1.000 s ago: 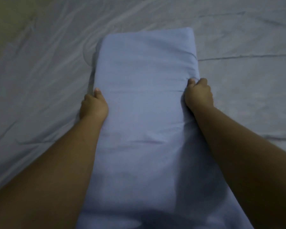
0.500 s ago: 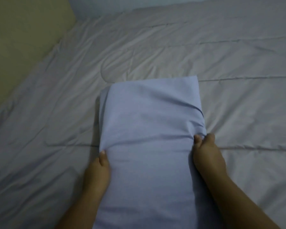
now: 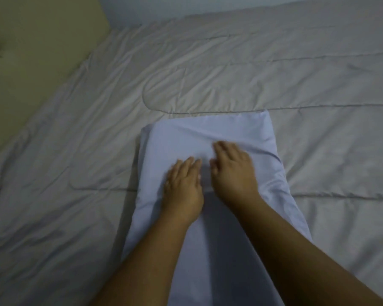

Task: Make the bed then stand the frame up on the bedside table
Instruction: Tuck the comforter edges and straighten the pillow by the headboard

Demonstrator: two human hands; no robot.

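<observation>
A long pale blue pillow (image 3: pixel 248 133) lies lengthwise on the grey quilted bedcover (image 3: pixel 97 151), its far end toward the top of the view. My left hand (image 3: pixel 182 186) lies flat on the pillow's upper middle, fingers straight. My right hand (image 3: pixel 233 171) lies flat beside it, fingers spread and slightly blurred. Both palms press down on the fabric. No frame and no bedside table are in view.
A padded beige headboard (image 3: pixel 31 51) runs along the upper left edge of the bed. A pale wall (image 3: pixel 186 5) shows behind the far edge. The bedcover stretches wide on both sides of the pillow, with creases and stitched lines.
Both hands let go of the pillow's side edges and moved inward onto its top, now flat side by side. The view tilted up, showing more bed and headboard.
</observation>
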